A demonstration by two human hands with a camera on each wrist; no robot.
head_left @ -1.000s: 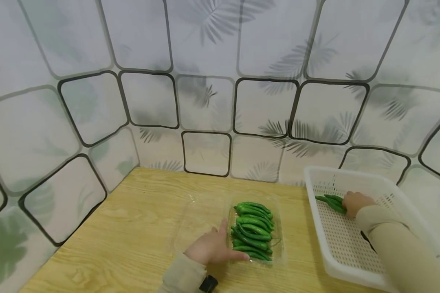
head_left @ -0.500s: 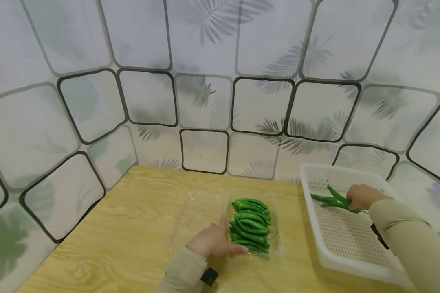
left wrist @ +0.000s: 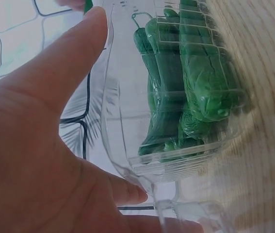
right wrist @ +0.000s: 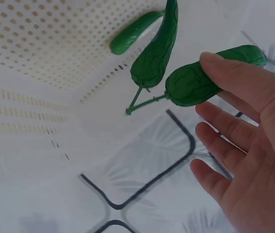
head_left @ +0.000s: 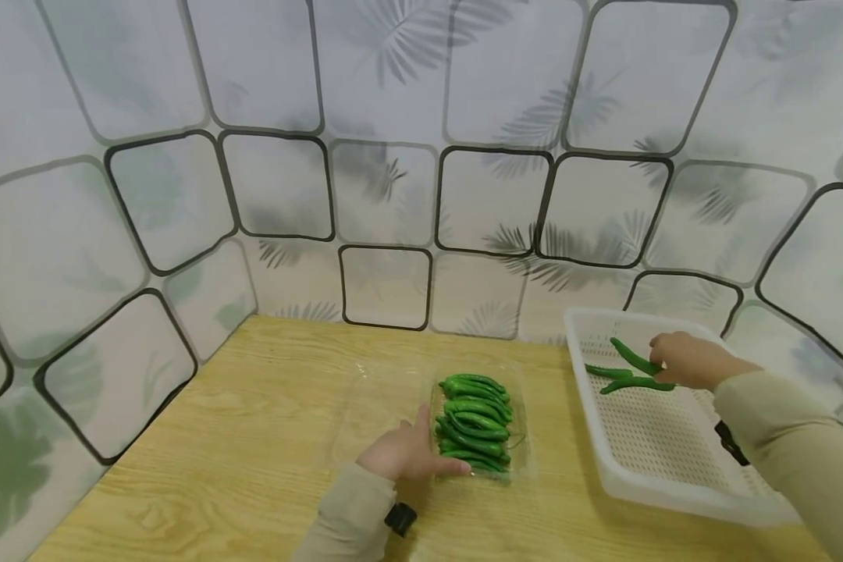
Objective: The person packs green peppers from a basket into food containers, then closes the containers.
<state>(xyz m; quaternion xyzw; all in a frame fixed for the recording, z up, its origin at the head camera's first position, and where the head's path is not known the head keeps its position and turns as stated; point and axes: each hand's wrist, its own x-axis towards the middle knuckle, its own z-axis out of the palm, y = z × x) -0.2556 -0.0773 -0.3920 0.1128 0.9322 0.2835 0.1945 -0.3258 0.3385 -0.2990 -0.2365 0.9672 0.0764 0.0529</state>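
My right hand (head_left: 695, 361) is over the white basket (head_left: 595, 437). Its thumb and index finger pinch a green chili pepper (right wrist: 188, 87), the other fingers loosely spread. A second chili pepper (right wrist: 156, 53) hangs beside it, their stem tips meeting, and another pepper (right wrist: 132, 35) lies behind on the basket floor. My left hand (head_left: 403, 454) rests at the near left of a clear plastic box (head_left: 524, 445), thumb along its front edge and index finger along its left side. Several green chili peppers (head_left: 474, 421) lie in a row inside that box.
The box's clear lid (head_left: 375, 406) lies folded out flat to the left on the wooden table (head_left: 204, 453). A patterned wall covering (head_left: 386, 289) rises behind the table and along its left side. The basket's rear rim stands close to that wall.
My right hand has risen off the basket floor, lifting a pepper, and the peppers have spread apart. The left hand stays at the box. The whole view has shifted slightly.
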